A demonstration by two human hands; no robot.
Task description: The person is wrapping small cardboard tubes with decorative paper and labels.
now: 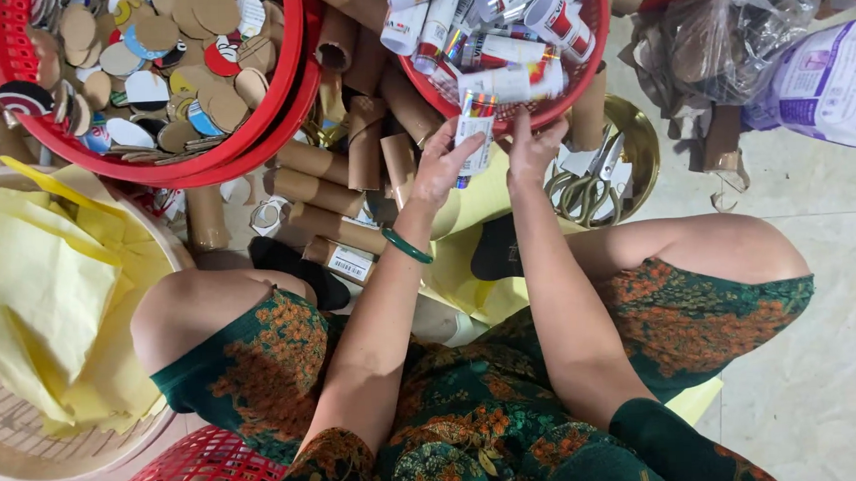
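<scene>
Both red baskets (pixel 290 54) and the beige basket (pixel 33 460) run off-frame.

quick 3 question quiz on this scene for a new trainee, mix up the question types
1. True or false: both hands touch the same wrapped tube.
2. Which holds the round card discs? A) the beige basket B) the left red basket C) the brass bowl
3. Fill in: the scissors lie in the ____.

Key
1. True: left hand and right hand both hold it.
2. B
3. brass bowl
</scene>
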